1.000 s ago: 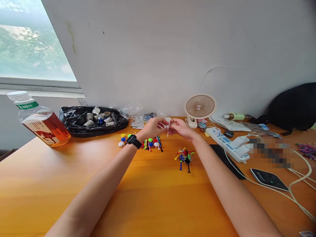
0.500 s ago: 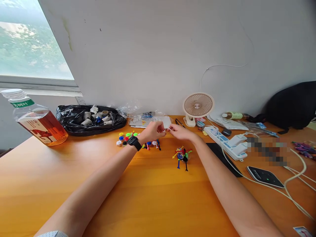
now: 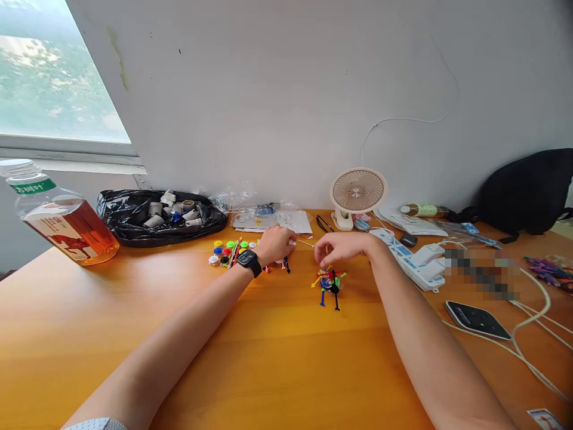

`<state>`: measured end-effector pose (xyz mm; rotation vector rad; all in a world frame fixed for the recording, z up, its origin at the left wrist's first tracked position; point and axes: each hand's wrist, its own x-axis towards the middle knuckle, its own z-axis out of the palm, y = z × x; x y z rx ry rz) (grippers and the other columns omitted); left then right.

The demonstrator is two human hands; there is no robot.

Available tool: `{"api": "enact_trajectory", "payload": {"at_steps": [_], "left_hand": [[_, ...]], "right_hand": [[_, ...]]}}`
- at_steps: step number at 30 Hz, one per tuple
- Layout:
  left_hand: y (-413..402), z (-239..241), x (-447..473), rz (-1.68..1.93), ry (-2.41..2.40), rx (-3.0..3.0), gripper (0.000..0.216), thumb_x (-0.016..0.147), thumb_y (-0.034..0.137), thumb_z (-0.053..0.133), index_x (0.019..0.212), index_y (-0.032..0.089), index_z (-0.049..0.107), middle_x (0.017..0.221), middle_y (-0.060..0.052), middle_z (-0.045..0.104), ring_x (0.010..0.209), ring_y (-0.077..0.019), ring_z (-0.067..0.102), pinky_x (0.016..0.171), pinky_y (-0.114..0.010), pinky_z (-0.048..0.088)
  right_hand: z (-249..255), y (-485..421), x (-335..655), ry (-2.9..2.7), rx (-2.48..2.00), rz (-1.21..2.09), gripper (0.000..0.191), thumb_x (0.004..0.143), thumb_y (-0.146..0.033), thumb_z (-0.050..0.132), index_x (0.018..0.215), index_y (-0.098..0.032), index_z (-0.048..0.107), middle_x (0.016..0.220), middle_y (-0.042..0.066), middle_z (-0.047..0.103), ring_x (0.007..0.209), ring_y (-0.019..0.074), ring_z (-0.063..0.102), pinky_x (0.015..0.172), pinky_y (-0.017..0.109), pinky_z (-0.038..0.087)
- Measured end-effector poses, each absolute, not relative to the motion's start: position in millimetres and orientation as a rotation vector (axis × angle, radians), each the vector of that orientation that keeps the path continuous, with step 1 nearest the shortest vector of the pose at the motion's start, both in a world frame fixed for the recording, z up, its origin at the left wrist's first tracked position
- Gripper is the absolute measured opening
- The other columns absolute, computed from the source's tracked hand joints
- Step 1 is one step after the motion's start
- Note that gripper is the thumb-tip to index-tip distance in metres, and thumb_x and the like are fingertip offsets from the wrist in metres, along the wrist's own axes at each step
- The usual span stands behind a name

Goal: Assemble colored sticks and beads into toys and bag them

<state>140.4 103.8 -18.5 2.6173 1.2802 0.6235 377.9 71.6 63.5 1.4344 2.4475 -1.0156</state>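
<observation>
My left hand point(image 3: 276, 245), a black watch on its wrist, is closed with a small white plastic piece point(image 3: 292, 242) at its fingertips. A thin white stick point(image 3: 306, 243) shows between the two hands; whether it joins that piece I cannot tell. Fingers curved and apart, my right hand point(image 3: 341, 248) hovers just over a cluster of plastic arrow pieces point(image 3: 329, 283) in red, yellow, blue, green and black. Nothing shows in its grasp. Round coloured caps point(image 3: 218, 251) and thin coloured sticks lie left of my left hand, which partly covers more arrow pieces.
At the left stands a bottle of amber drink point(image 3: 71, 230). Behind are a black plastic bag point(image 3: 120, 218) holding grey tubes, papers point(image 3: 298, 221) and a small fan point(image 3: 358, 191). To the right are a power strip point(image 3: 414, 263), cables, a black device point(image 3: 478, 319) and a black bag point(image 3: 528, 191).
My hands have moved apart. The right hand has left the white piece and come back toward me, over the arrow cluster, its fingers loosened. The left hand has lowered slightly.
</observation>
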Motion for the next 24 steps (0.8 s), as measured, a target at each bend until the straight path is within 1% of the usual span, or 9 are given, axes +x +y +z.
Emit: {"api": "enact_trajectory", "payload": {"at_steps": [3, 6, 9, 11, 13, 15, 17, 21, 24], "left_hand": [[102.0, -15.3, 137.9, 0.595, 1.288, 2.623, 0.021, 0.087, 0.028, 0.07, 0.104, 0.024, 0.082, 0.1, -0.011, 0.081, 0.106, -0.0326, 0.072, 0.094, -0.041, 0.054], [99.5, -10.7, 135.4, 0.596, 1.302, 2.618, 0.021, 0.087, 0.026, 0.069, 0.104, 0.023, 0.082, 0.1, -0.011, 0.081, 0.104, -0.0334, 0.072, 0.095, -0.043, 0.053], [98.7, -2.9, 131.5, 0.646, 1.316, 2.603, 0.029, 0.087, 0.03, 0.071, 0.113, 0.021, 0.08, 0.108, -0.013, 0.08, 0.111, -0.0357, 0.071, 0.096, -0.044, 0.054], [100.5, 4.2, 127.0, 0.692, 1.319, 2.589, 0.032, 0.089, 0.032, 0.07, 0.118, 0.021, 0.078, 0.115, -0.012, 0.079, 0.113, -0.0345, 0.071, 0.097, -0.042, 0.054], [104.4, 11.8, 120.7, 0.76, 1.304, 2.557, 0.03, 0.092, 0.033, 0.067, 0.118, 0.022, 0.077, 0.117, -0.011, 0.079, 0.111, -0.0313, 0.072, 0.096, -0.039, 0.055], [109.6, 19.2, 113.4, 0.851, 1.267, 2.488, 0.025, 0.094, 0.034, 0.066, 0.113, 0.022, 0.078, 0.114, -0.009, 0.08, 0.105, -0.0289, 0.073, 0.092, -0.038, 0.056], [114.0, 25.9, 106.6, 0.921, 1.207, 2.415, 0.022, 0.094, 0.035, 0.066, 0.106, 0.021, 0.079, 0.107, -0.008, 0.081, 0.097, -0.0263, 0.073, 0.086, -0.036, 0.056], [112.8, 37.6, 101.0, 1.047, 0.998, 2.319, 0.021, 0.094, 0.036, 0.067, 0.097, 0.019, 0.078, 0.096, -0.006, 0.08, 0.084, -0.019, 0.072, 0.077, -0.03, 0.055], [102.4, 43.4, 105.9, 1.054, 0.795, 2.309, 0.028, 0.087, 0.042, 0.079, 0.102, 0.018, 0.078, 0.099, -0.006, 0.08, 0.084, -0.0169, 0.071, 0.075, -0.027, 0.055]], "right_hand": [[58.9, 69.0, 374.1, 2.303, 1.378, -1.116, 0.023, 0.065, -0.037, 0.087, 0.082, -0.021, 0.081, 0.082, 0.003, 0.079, 0.074, 0.0192, 0.068, 0.064, 0.027, 0.046], [51.2, 70.2, 371.2, 2.19, 1.395, -1.111, 0.025, 0.062, -0.037, 0.087, 0.077, -0.019, 0.078, 0.076, 0.003, 0.077, 0.069, 0.0184, 0.067, 0.061, 0.027, 0.045], [50.9, 71.9, 374.3, 2.239, 1.41, -1.065, 0.023, 0.065, -0.036, 0.084, 0.077, -0.019, 0.075, 0.075, 0.003, 0.074, 0.071, 0.0181, 0.065, 0.06, 0.026, 0.043], [55.2, 72.2, 378.4, 2.327, 1.45, -1.029, 0.02, 0.068, -0.035, 0.081, 0.078, -0.019, 0.072, 0.076, 0.002, 0.073, 0.072, 0.0181, 0.064, 0.06, 0.026, 0.042], [61.0, 71.7, 381.9, 2.422, 1.515, -1.013, 0.017, 0.07, -0.033, 0.078, 0.076, -0.019, 0.07, 0.079, 0.003, 0.074, 0.076, 0.0193, 0.064, 0.063, 0.027, 0.043], [65.8, 70.6, 383.3, 2.516, 1.588, -1.044, 0.014, 0.07, -0.03, 0.076, 0.074, -0.019, 0.068, 0.082, 0.005, 0.074, 0.081, 0.0211, 0.065, 0.069, 0.028, 0.046], [67.8, 69.7, 381.9, 2.587, 1.659, -1.173, 0.013, 0.071, -0.029, 0.074, 0.072, -0.019, 0.065, 0.082, 0.005, 0.074, 0.083, 0.0214, 0.066, 0.072, 0.029, 0.048], [62.9, 70.8, 372.4, 2.683, 1.742, -1.684, 0.017, 0.073, -0.03, 0.074, 0.075, -0.02, 0.061, 0.072, 0.001, 0.069, 0.068, 0.016, 0.061, 0.066, 0.028, 0.048], [57.3, 72.8, 360.2, 2.781, 1.848, -1.913, 0.021, 0.074, -0.033, 0.077, 0.078, -0.021, 0.06, 0.065, -0.002, 0.066, 0.062, 0.0139, 0.058, 0.063, 0.028, 0.047]]}}
